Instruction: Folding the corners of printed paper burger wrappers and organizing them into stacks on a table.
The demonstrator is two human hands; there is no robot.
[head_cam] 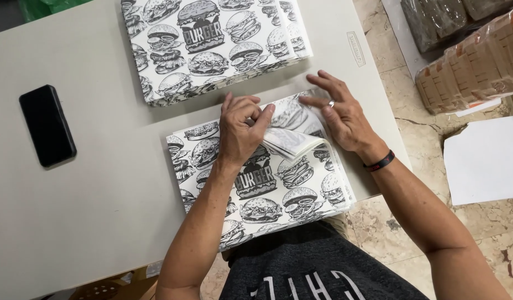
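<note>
The far stack of white paper sheets printed with black burger drawings [212, 44] is cut off by the top edge of the view, so its full extent cannot be judged. Part of the near stack of burger-printed paper sheets [262, 183] is covered by both hands and the left forearm, and its lower corner is hidden behind the dark grey shirt [301, 266]. How many sheets are being lifted cannot be made out.

The left hand [242, 130] is seen with fingers curled, pinching the raised upper right corner of the top sheets. The right hand [339, 114] is laid with fingers spread and relaxed on the folded-back corner; nothing is gripped by it. A ring and a black wristband [379, 161] are noted on that hand and wrist.

Both stacks lie on a pale grey tabletop [89, 189], the near one at its front edge. A black phone [47, 125] lies well apart, to the left. Beige marble flooring [417, 111], wrapped brown bundles [478, 61] and a white sheet [484, 161] are seen to the right.
</note>
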